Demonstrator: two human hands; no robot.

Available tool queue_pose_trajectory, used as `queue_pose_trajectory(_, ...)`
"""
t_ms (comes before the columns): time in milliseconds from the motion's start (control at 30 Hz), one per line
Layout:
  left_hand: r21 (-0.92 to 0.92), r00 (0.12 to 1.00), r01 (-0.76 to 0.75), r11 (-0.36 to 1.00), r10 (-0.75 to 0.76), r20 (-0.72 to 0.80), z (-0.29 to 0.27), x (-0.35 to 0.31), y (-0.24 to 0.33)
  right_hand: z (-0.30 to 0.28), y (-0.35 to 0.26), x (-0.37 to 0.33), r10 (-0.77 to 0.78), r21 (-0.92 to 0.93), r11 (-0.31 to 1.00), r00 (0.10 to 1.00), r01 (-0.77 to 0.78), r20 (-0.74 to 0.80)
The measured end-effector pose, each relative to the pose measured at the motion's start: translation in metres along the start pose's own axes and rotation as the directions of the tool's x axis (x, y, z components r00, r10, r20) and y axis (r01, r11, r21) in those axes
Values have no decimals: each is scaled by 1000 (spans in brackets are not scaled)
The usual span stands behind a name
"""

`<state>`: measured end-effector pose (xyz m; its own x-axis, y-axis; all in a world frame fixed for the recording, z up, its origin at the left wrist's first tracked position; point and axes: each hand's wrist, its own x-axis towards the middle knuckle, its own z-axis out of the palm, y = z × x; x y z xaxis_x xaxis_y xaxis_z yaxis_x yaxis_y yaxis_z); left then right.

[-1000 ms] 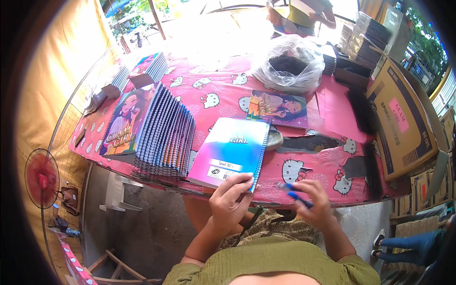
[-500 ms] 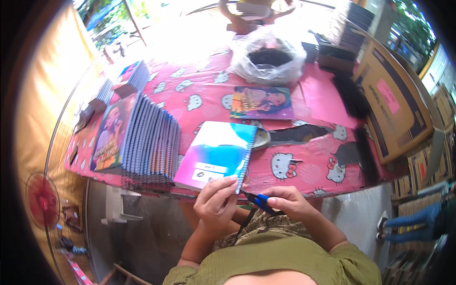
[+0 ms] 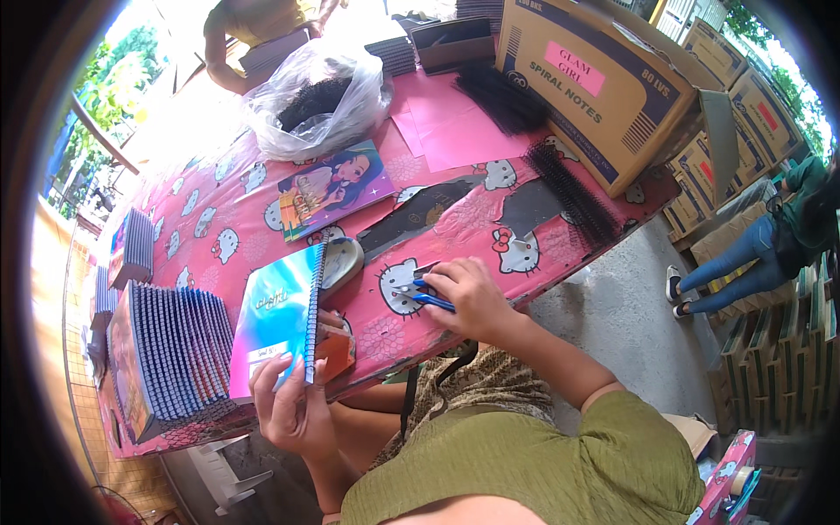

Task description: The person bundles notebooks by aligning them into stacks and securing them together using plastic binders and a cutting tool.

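Observation:
My left hand [image 3: 293, 411] pinches the lower right corner of a spiral notebook [image 3: 273, 306] with a pink, blue and white cover, its coil along the right side. The notebook is tilted at the table's front edge. My right hand [image 3: 472, 299] is closed on blue-handled pliers [image 3: 433, 299], low over the tabletop to the right of the notebook; the fingers partly hide them. Just past the notebook's coil lies a pale oval object [image 3: 344, 265], partly covered. An orange-brown object [image 3: 337, 352] shows beneath the notebook; its kind is unclear.
Stacked spiral notebooks [image 3: 179, 350] stand at the left. Another colourful notebook [image 3: 339, 191] lies flat beyond, near a plastic bag [image 3: 359, 101] of black coils. More black coils [image 3: 569, 197] lie beside a large carton [image 3: 604, 96]. One person [image 3: 254, 39] is across the table, another [image 3: 761, 245] at right.
The view has swung to the right. My right hand has moved the pliers away from the notebook's coil, down toward the tabletop. My left hand still grips the notebook's lower corner.

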<state>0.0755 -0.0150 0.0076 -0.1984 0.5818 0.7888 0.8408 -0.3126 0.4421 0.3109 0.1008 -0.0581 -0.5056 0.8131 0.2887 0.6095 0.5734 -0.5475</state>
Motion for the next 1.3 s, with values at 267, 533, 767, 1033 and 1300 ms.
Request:
queue_pose_trajectory(267, -36, 994, 53, 998, -49, 100, -26, 30, 20, -15, -105, 78, -783, 40, 615, 616, 787, -82)
queue_pose_trajectory(533, -56, 482, 261, 964, -180, -857, -197, 32, -62, -52, -200, 238, -410, 635, 399, 748, 662, -522)
queue_pose_trajectory(767, -493, 446, 349, 797, -604, -660, -201, 53, -152, 101, -298, 304, -406, 671, 618, 897, 410, -174)
queue_pose_trajectory(1033, -308, 367, 516, 800, -530, -764, -209, 52, -181, 164, -308, 297, -468, 780, 484, 870, 397, -153)
queue_pose_trajectory(1300, -143, 221, 335, 931, -225, -949, -220, 35, -165, 109, -184, 277, -492, 331, 818, 871, 470, -20)
